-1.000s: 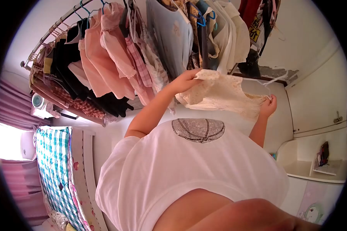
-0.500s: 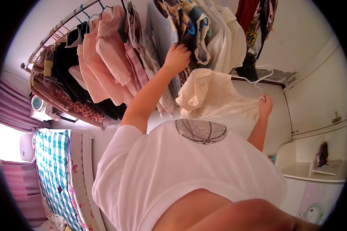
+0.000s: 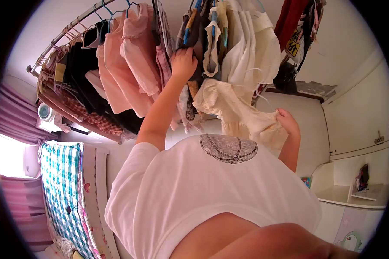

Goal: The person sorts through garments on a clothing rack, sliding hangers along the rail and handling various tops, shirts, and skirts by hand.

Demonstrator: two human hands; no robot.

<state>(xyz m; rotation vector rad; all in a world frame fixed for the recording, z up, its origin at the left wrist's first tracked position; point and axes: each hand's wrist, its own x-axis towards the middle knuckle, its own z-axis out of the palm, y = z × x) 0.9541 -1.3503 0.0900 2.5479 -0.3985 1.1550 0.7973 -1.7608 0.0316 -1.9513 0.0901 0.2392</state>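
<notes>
My right hand (image 3: 288, 123) is closed on the shoulder of a cream lace-like blouse (image 3: 229, 105). The blouse hangs from a white hanger (image 3: 261, 96) in front of my chest. Up among the hanging clothes, my left hand (image 3: 184, 64) has its fingers curled against a dark garment (image 3: 199, 49); the fingertips are partly hidden in the cloth. Just right of that hand hang a garment with a pale ruffled edge (image 3: 211, 56) and several white tops (image 3: 244, 47).
Pink tops (image 3: 136, 56) and black clothes (image 3: 80, 71) crowd the metal rail (image 3: 80, 19) to the left. At the right stand a white cabinet (image 3: 363, 108) and an open shelf (image 3: 337, 194). A checked quilt (image 3: 62, 185) and pink curtains (image 3: 19, 116) are at the lower left.
My left hand has shifted left among the hung clothes, and the grey-blue garment beside it is no longer spread out. The cream blouse and my right hand have moved slightly left and down.
</notes>
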